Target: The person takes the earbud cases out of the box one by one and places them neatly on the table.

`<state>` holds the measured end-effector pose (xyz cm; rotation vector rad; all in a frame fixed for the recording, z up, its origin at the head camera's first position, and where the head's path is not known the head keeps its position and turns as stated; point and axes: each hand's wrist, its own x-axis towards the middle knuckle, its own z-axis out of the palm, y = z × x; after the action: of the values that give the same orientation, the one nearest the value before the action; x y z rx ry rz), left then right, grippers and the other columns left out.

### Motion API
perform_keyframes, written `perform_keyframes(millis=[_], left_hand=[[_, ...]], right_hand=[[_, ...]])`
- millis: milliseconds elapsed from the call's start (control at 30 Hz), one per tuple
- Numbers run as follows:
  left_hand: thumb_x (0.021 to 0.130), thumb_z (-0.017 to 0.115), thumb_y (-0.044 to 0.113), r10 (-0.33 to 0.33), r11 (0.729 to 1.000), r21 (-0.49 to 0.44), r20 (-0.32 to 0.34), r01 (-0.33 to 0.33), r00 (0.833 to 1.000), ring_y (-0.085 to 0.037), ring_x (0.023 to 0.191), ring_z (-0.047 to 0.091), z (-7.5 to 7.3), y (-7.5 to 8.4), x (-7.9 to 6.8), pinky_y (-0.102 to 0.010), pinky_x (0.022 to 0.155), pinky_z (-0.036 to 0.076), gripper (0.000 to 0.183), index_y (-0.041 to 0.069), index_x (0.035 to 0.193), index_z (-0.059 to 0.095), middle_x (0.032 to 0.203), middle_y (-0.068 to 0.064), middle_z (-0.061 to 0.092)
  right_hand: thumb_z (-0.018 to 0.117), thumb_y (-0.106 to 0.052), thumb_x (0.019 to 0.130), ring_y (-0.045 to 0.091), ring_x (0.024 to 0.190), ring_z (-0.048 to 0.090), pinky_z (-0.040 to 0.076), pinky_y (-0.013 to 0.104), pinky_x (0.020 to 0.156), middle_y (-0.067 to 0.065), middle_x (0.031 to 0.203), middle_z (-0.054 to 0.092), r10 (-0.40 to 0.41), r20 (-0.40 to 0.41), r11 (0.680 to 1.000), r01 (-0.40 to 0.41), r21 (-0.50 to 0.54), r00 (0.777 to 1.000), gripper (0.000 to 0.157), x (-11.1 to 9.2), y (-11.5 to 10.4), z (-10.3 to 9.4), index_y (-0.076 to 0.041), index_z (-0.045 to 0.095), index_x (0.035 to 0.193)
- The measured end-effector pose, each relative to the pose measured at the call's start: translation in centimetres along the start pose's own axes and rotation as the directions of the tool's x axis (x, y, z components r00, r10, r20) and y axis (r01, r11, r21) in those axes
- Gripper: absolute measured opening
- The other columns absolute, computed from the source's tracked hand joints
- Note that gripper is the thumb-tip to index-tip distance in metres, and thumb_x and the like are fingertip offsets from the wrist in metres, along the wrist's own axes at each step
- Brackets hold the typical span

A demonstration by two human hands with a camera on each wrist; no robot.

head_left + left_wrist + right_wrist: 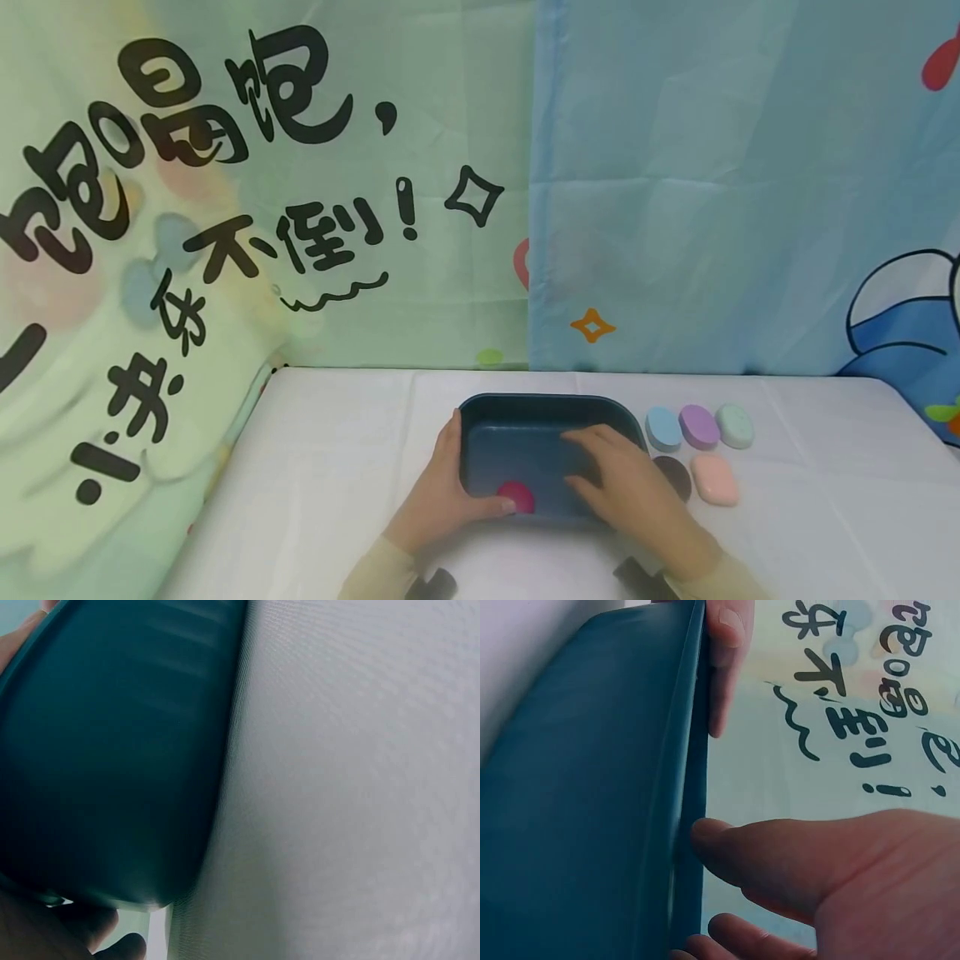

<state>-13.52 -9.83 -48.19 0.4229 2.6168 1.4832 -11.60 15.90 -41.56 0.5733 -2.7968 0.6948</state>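
Note:
A dark teal rectangular tub (pixel 555 398) stands on the white table. My left hand (pixel 450 492) holds its left front corner, fingers along the left side and thumb over the front rim. Beside that thumb a round pink piece (pixel 517 497) lies in the tub, partly covered by the thumb tip. My right hand (pixel 637 492) reaches over the right side of the tub, thumb and fingers apart with nothing between them. In the right wrist view the tub's outer wall (pixel 577 772) fills the left, and the left wrist view shows its other end (pixel 112 750).
Right of the tub lie smooth soap-like pieces: light blue (pixel 663 429), purple (pixel 700 427), mint green (pixel 735 426), peach (pixel 715 479) and dark brown (pixel 675 477), the last partly behind my right hand. A printed cloth (pixel 450 125) hangs behind the white table (pixel 337 442).

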Motion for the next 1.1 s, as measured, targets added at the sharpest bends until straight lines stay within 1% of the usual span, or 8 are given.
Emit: perform_keyframes(millis=[167,400,667,867,967,1100], left_hand=[[0.070,0.089,0.051,0.006,1.000,0.009,-0.004,-0.006,1.000,-0.028,0.149,0.025,0.0,0.1,-0.1,-0.052,0.115,0.031,0.133,0.009,0.162,0.003,0.167,-0.007,0.015],[0.071,0.090,0.048,0.003,1.000,0.014,0.000,-0.003,1.000,-0.029,0.149,0.024,0.0,0.2,-0.1,-0.052,0.115,0.031,0.132,0.010,0.162,0.002,0.167,-0.009,0.014],[0.069,0.089,0.053,0.008,1.000,0.019,-0.001,-0.008,1.000,-0.029,0.149,0.023,-0.1,0.1,0.0,-0.051,0.115,0.032,0.135,0.008,0.162,0.002,0.167,-0.010,0.013],[0.068,0.089,0.055,0.017,1.000,0.020,0.003,-0.017,1.000,-0.029,0.150,0.020,-0.1,0.1,0.0,-0.051,0.116,0.028,0.137,0.006,0.162,0.001,0.167,-0.012,0.011],[0.068,0.089,0.055,0.018,1.000,0.020,0.006,-0.018,1.000,-0.029,0.150,0.019,-0.2,0.1,0.0,-0.051,0.117,0.027,0.138,0.006,0.162,0.000,0.167,-0.013,0.011],[0.068,0.090,0.054,0.021,0.999,0.027,0.002,-0.021,1.000,-0.029,0.151,0.019,-0.2,0.2,0.0,-0.051,0.117,0.028,0.138,0.006,0.162,0.001,0.167,-0.013,0.012]], right_hand=[[0.087,-0.010,0.076,0.027,0.103,0.066,0.054,0.047,0.088,0.007,0.112,0.067,-0.009,0.020,1.000,0.008,0.023,1.000,0.049,0.9,-0.6,0.8,-0.005,0.069,0.121],[0.086,-0.011,0.076,0.027,0.102,0.065,0.052,0.049,0.090,0.007,0.111,0.068,-0.026,0.070,0.998,0.021,0.065,0.997,0.048,1.9,-1.5,1.8,-0.006,0.069,0.121],[0.087,-0.012,0.075,0.023,0.102,0.065,0.053,0.047,0.092,0.002,0.108,0.068,-0.043,0.151,0.994,0.028,0.102,0.988,0.044,2.9,-2.1,2.8,-0.010,0.072,0.117],[0.087,-0.014,0.075,0.026,0.105,0.065,0.052,0.048,0.093,0.005,0.109,0.070,-0.117,0.200,0.987,0.091,0.133,0.973,0.042,3.6,-2.2,3.5,-0.007,0.073,0.114],[0.087,-0.016,0.075,0.026,0.104,0.066,0.052,0.047,0.092,0.005,0.108,0.071,-0.154,0.216,0.982,0.124,0.144,0.964,0.041,3.8,-2.1,3.8,-0.007,0.073,0.113],[0.087,-0.017,0.075,0.023,0.099,0.066,0.053,0.045,0.088,0.004,0.105,0.071,-0.209,0.254,0.969,0.166,0.181,0.944,0.042,4.1,-1.9,4.1,-0.006,0.074,0.113]])
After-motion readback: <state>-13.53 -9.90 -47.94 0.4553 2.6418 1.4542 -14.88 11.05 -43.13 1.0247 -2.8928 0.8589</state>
